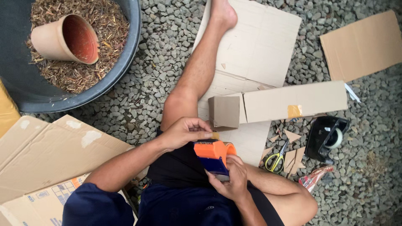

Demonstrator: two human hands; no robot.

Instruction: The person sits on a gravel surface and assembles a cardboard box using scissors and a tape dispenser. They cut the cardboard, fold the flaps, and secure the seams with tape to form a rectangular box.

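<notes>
Right hand (230, 180) clamped round orange tape dispenser (214, 157) over lap; left hand (184, 132) pinching tape end at its top. Just beyond dispenser, long cardboard box (289, 102); right of dispenser, scissors (276, 159) on gravel.

A terracotta-coloured plastic flowerpot (67, 38) lies on its side on dry brown mulch inside a wide dark grey round tub (121, 62). Grey gravel ground (159, 62) spreads under everything. A flat sheet of brown cardboard (259, 42) lies in the middle, and a second flat cardboard sheet (362, 46) lies apart at the upper right. A long brown cardboard box (289, 102) patched with yellowish tape rests across the middle sheet. Yellow-handled scissors (277, 159) lie among small triangular cardboard offcuts (293, 136), beside a black desktop tape dispenser (326, 136). Flattened printed cartons (46, 159) lie at the left.
</notes>
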